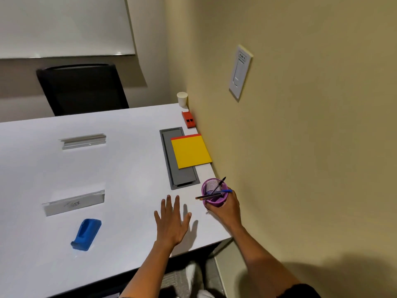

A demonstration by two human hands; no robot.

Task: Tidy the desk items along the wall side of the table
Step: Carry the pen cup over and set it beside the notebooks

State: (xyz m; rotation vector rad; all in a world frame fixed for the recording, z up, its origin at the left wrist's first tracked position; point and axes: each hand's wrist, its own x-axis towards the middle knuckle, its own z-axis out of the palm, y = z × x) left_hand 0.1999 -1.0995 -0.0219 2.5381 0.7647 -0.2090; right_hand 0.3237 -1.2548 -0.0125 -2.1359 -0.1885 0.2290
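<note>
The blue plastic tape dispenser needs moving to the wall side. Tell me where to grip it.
Grip the blue plastic tape dispenser across its narrow middle, coming from above with the open left hand; it lies flat, long sides free.

This is an office meeting room. A long white table [107, 168] has a grey cable hatch [182, 175] just beyond the left hand [171, 222]. Two name-plate holders [74, 203] lie to the left of that hand. Far beyond it stand a black office chair [81, 89] and a whiteboard [64, 24].
</note>
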